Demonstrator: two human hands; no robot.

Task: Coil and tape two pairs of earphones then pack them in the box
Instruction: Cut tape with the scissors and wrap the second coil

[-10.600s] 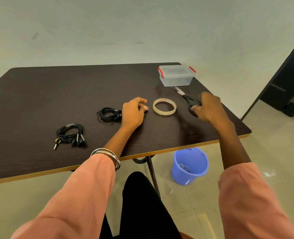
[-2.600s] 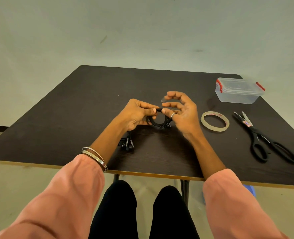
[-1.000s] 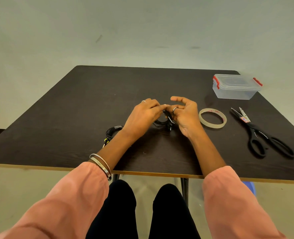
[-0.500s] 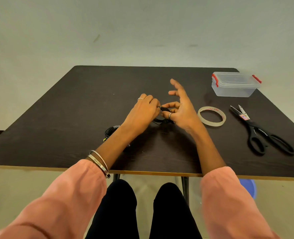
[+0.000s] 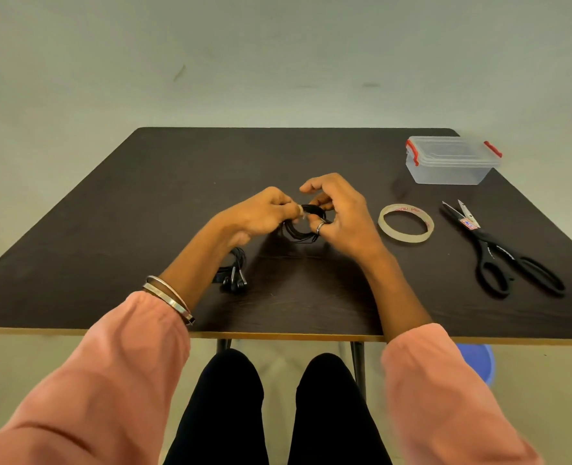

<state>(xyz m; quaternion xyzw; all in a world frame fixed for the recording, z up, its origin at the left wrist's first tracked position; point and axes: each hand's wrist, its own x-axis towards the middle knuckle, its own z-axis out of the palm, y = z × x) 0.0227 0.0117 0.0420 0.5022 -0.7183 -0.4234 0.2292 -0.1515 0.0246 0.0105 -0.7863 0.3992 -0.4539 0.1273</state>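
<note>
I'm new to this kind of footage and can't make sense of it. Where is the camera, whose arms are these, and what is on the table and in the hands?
There is no machine here: the camera sits on a person's head and looks down, so the pink-sleeved arms and black-clad knees are the wearer's own. Both hands work together above a dark table. The left hand and right hand hold a coiled pair of black earphones between their fingers; the left hand also seems to pinch a small bit of clear tape. A second pair of earphones lies on the table beside the left forearm. To the right lie a tape roll, black scissors and a closed clear box with red clips.
</note>
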